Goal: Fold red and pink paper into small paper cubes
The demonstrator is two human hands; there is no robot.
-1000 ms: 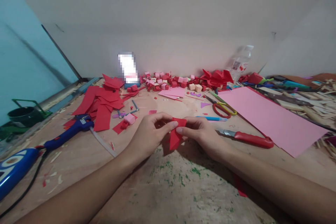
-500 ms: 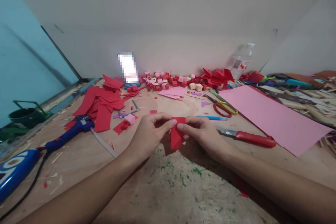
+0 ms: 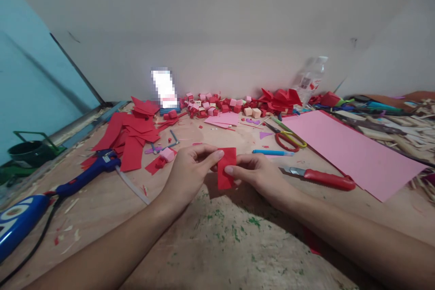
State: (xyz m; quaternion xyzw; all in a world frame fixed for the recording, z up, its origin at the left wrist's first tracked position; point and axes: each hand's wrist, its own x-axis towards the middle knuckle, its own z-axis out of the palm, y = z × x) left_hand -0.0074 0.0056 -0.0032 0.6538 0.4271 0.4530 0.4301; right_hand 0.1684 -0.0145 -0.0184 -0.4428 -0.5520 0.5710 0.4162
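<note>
A small upright strip of red paper (image 3: 226,179) is held between both hands above the wooden table (image 3: 210,253). My left hand (image 3: 195,167) pinches its upper left edge, thumb in front. My right hand (image 3: 256,172) grips its right side lower down, the thumb resting on the front face and the fingers behind. Behind the hands lie a blue pen (image 3: 272,152) and scissors with red and yellow handles (image 3: 288,140). A red-handled utility knife (image 3: 328,179) lies just right of my right hand.
A blue glue gun (image 3: 81,179) and red paper pieces (image 3: 132,136) lie left. Small paper cubes (image 3: 207,105) line the wall beside a bright phone (image 3: 165,88). Pink sheets (image 3: 350,149), a plastic bottle (image 3: 310,79) and wood scraps (image 3: 401,122) are on the right.
The red strip now shows a flatter, fuller rectangular face. My right thumb has moved down from its top edge to its middle, and my left thumb sits slightly higher and further left.
</note>
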